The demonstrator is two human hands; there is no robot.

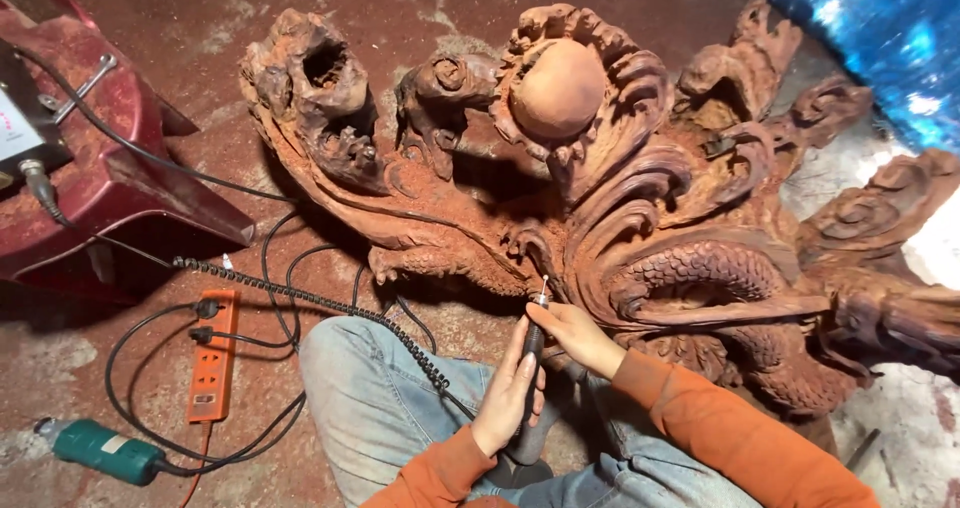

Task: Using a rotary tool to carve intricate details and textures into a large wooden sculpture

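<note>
1. Both hands on one rotary carving handpiece (530, 368): left hand (508, 396) wrapped round the dark barrel, fingers clamped on it, likely to steady the weight and aim.
2. Right hand (577, 334) pinching up near the nose of the tool, fingers closed on it like a pen grip; seemingly for fine control of the bit (543, 290).
3. Bit touching the carved wood sculpture (640, 198), right at a recess below the curling scrollwork, just above the knees.
4. Sculpture lying flat on the dusty red floor (180, 98), spread wide ahead of the legs; one smooth round ball (556, 88) set in its upper middle, scaled dragon-like body (700, 273) to the right.
5. Coiled black cable (310, 298) running from the handpiece leftward across the blue jeans (380, 398), slack enough to leave the tool free.
6. One orange power strip (213, 358) on the floor at left, two black plugs seated in it, kept near within cable reach.
7. One green-bodied power tool (98, 451) lying idle at lower left, well apart from the hands.
8. One dark red machine housing (110, 178) at upper left, dusted with wood powder.
9. Blue shiny sheet (880, 38) at the top right corner.
</note>
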